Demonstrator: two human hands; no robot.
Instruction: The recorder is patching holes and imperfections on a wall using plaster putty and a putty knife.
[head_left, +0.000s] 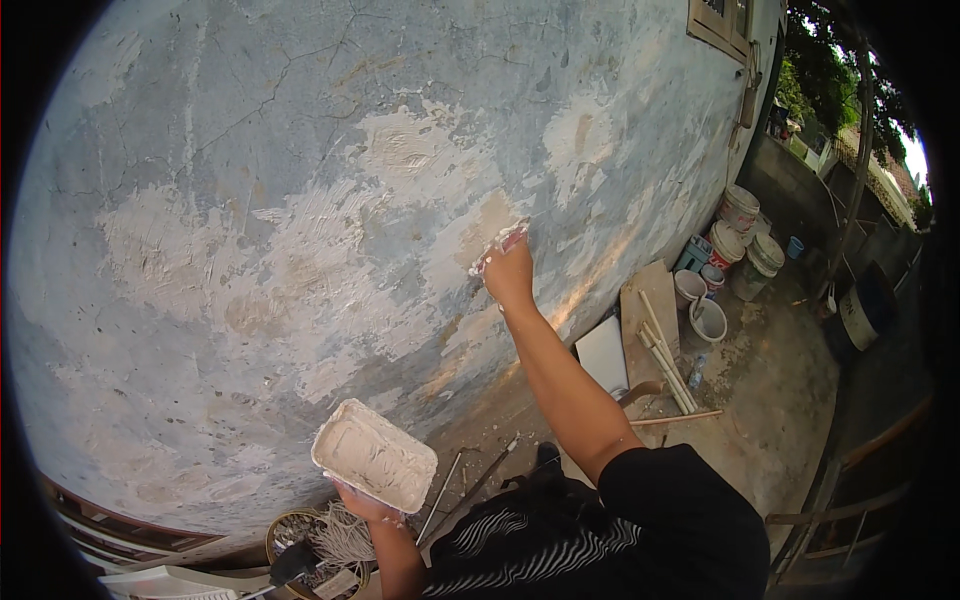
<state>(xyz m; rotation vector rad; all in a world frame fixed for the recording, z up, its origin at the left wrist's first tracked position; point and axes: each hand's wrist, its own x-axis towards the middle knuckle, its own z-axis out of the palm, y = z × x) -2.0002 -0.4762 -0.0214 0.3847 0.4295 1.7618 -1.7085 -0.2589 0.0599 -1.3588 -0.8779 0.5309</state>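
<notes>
My left hand [368,506] grips a rectangular tub [326,461] from below, at the lower middle. Pale, wet wall putty [375,455] fills the tub, its surface streaked. Farther up, my right hand [512,272] is closed round a putty knife [490,250], whose wide edge is caked with white putty. The blade lies at the blue-grey wall [270,110], next to a damp beige smear; its handle is mostly hidden by my fingers. Rough whitish patches [410,140] of putty spread over the cracked wall around it.
Several paint buckets [727,241] stand along the wall's foot at the right, near thin poles [665,360] and a board [640,300]. A round basket [285,530] of stringy material sits at lower left. A dark barrel [866,305] is at far right.
</notes>
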